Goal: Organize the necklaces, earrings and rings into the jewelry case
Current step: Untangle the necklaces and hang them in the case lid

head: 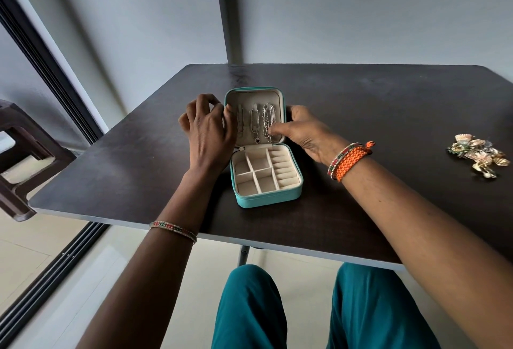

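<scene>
Hands at the open teal jewelry case (268, 195), mid-worktop (388, 104). Left hand (206, 132) curled, fingertips on lid's left edge. Right hand (302, 133) grips lid's right side, thumb on the hanging necklaces (255, 122). Loose earrings (478, 155) far right. No legible writing.

A dark brown, matte wooden counter (361, 104) with a pale edge band and rounded corners fills the middle of the view, carried on a thin dark metal leg (243, 255) seen below its near edge. Behind it rise plain pale grey walls (361, 9), split by a dark vertical post (229, 15) that meets the counter's far edge. On the left a black-framed sliding window or door (47, 65) slants down to a dark floor track (47, 276). A dark brown plastic stool (16, 159) stands just beside the counter's left corner. The floor is glossy cream tile (91, 273), lit by soft, even daylight.
</scene>
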`<control>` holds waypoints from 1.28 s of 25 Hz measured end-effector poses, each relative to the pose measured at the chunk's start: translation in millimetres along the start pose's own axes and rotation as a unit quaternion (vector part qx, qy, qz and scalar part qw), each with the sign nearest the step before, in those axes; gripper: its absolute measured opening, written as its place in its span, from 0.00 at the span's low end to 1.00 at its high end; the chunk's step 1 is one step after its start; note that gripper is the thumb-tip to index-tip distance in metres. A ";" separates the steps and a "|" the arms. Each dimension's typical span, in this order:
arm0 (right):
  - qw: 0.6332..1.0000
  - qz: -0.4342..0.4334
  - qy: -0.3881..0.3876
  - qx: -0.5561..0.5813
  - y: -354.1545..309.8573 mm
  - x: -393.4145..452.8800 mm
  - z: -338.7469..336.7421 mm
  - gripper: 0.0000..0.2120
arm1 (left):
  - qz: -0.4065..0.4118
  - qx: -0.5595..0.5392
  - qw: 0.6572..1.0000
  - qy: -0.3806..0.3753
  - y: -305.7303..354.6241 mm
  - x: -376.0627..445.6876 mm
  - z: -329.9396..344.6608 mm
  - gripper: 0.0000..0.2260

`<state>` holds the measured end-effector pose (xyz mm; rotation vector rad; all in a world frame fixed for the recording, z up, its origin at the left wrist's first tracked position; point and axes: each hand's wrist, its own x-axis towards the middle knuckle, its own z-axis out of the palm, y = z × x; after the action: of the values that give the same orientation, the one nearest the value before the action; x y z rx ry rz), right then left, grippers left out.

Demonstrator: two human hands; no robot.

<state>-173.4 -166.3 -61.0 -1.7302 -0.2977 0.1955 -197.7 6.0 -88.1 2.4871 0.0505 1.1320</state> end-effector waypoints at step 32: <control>0.990 0.038 0.134 0.016 -10.6 2.0 -23.9 0.07 | -0.098 -0.106 0.950 -0.277 8.4 -16.8 -3.9 0.21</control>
<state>-165.4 -186.5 -46.2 -1.7145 -0.0308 0.0209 -212.9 -3.7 -94.7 2.4443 0.0135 0.3146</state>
